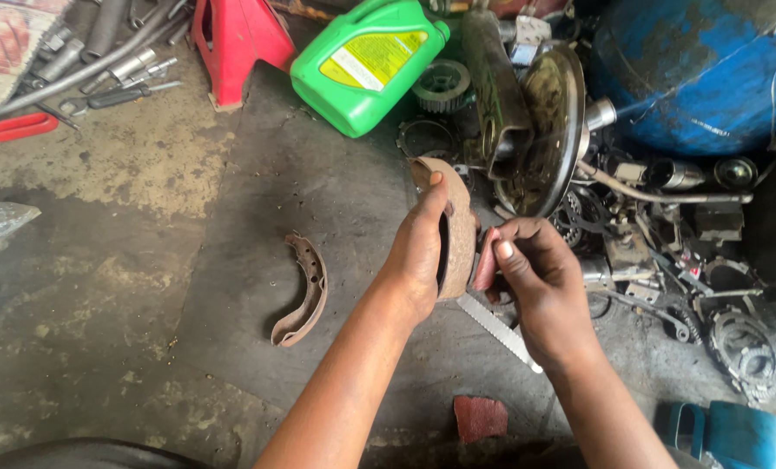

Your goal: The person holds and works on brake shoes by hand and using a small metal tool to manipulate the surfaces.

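The left hand [418, 252] is closed around a curved brake shoe [457, 227] and holds it upright, with the thumb lying on the upper end and the fingers wrapped behind the arc. The shoe stands just to the right of the left palm, between the two hands, and its brown outer face looks toward the right hand [535, 278]. The right hand is closed too: its thumb and fingers pinch a small reddish piece of sandpaper [485, 260], and this piece touches the lower edge of the shoe.

Under the hands, on the concrete floor [257, 182], lies a thin hacksaw blade [496, 328], partly hidden by the right wrist. A little nearer to the person there is a small red scrap [481, 417] on the floor. To the left of the left forearm, well apart from it, a second brake shoe [303, 291] lies flat on the floor with its curve opening to the left.

Farther away, behind the hands, a round metal drum plate [551, 130] stands on its edge among many dark, oily parts. A green oil jug [366, 62] lies on its side beside it, a red jack stand [236, 43] is more to the left, and a blue barrel [700, 69] fills the upper right corner.
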